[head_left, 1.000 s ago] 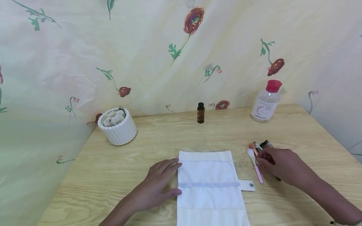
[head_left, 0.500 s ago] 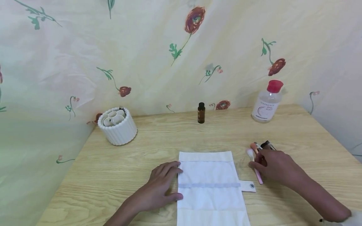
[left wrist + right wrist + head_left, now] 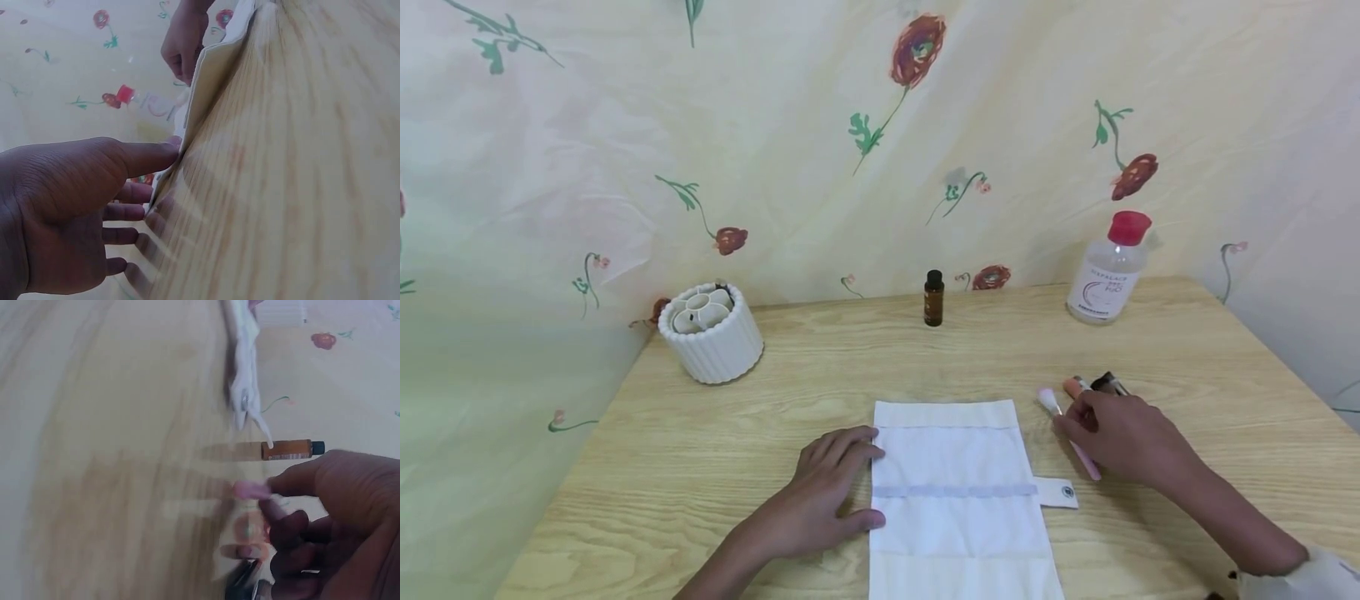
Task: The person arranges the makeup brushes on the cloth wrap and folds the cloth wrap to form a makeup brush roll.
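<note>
A white fabric brush roll (image 3: 955,454) lies flat on the wooden table, with a snap strap (image 3: 1057,492) sticking out on its right. My left hand (image 3: 827,492) rests at its left edge, thumb and fingertips touching the border. In the left wrist view, the left thumb (image 3: 150,157) lies against the cloth edge. My right hand (image 3: 1131,446) pinches a pink-handled makeup brush (image 3: 1087,463) between thumb and fingers, white bristles pointing away. Beyond that hand lie a peach-tipped brush (image 3: 1072,386) and a dark brush (image 3: 1103,384), both partly hidden by it.
A ribbed white pot (image 3: 718,346) with a divided insert stands at the back left. Near the back edge are a small brown bottle (image 3: 933,304) and a clear bottle with a red cap (image 3: 1105,283). Flowered cloth hangs behind the table.
My right hand has shifted slightly left onto the pink brush and now pinches it; the brush's bristle end has swung left. The left hand has barely moved.
</note>
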### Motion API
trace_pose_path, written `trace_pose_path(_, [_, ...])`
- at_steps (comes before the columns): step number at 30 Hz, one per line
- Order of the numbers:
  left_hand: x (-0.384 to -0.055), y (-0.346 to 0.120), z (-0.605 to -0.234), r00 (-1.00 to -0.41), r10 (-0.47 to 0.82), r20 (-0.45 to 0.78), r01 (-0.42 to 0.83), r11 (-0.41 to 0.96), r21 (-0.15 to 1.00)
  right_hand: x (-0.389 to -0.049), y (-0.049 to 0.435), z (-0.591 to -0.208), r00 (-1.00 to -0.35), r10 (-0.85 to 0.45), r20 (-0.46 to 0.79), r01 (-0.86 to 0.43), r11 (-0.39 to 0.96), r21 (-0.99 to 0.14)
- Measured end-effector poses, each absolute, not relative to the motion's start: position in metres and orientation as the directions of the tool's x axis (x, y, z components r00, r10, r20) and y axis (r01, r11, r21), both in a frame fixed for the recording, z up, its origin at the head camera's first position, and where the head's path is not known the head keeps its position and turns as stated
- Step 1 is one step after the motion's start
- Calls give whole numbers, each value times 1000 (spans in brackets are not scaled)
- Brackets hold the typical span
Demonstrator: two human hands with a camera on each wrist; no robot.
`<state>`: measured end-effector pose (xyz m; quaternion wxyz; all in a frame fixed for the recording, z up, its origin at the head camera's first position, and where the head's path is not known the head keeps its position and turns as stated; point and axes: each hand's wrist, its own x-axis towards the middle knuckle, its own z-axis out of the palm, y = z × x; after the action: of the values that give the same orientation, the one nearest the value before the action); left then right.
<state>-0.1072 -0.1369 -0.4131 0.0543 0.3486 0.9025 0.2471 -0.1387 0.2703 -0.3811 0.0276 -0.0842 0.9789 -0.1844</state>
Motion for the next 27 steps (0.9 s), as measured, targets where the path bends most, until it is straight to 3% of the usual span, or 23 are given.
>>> trace_pose_path(7, [-107,-136,-413,-763,641,80,585,633,508,-141,262,-371,-965,-215,149,-261,822,-505])
trace_pose_path(17, [-108,-137,-412,-767,637,81,578,631,518,-147,245,-365,-943,-189,273,-330,616,-715])
trace_pose_path(27, [-109,-137,-415,-768,634,90,578,627,522,-157,222,-364,-956,-211,205,-287,505,-814])
